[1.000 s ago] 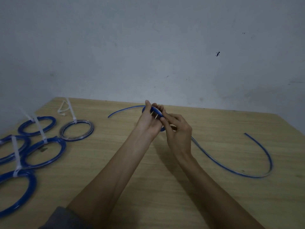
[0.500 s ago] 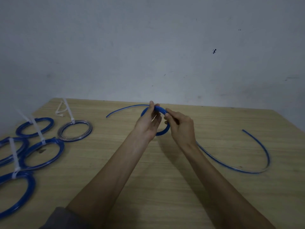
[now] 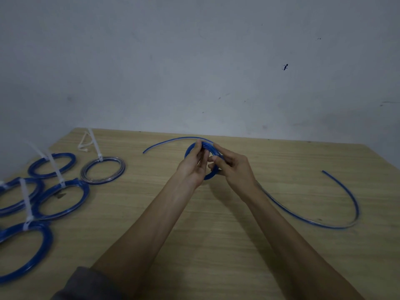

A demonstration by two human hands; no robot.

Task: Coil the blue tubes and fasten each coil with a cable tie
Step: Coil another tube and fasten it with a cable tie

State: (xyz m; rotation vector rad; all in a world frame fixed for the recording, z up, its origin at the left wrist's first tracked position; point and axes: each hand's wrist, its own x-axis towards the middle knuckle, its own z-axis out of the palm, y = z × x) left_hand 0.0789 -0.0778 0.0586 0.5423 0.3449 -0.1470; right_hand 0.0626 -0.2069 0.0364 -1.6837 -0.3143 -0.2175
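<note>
Both hands, left (image 3: pixel 193 167) and right (image 3: pixel 234 169), pinch the coil (image 3: pixel 211 176) above the tabletop (image 3: pixel 216 245), likely keeping loops stacked while the loose tail (image 3: pixel 342 195) feeds in.

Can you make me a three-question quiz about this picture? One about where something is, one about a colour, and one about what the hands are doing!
1. Where do the finished coils lie?
A. on the table's left side
B. on the right side
C. on the floor

2. What colour is the coil nearest the loose cable ties?
A. red
B. silvery grey
C. yellow

3. What are the hands doing?
A. resting flat
B. holding a half-wound blue tube
C. clapping

Answers:
1 A: the tied blue coil and its neighbours lie on the table at the left.
2 B: the grey coil lies by the cable ties.
3 B: left hand and right hand grip the blue tube, its tail trailing right.
</note>
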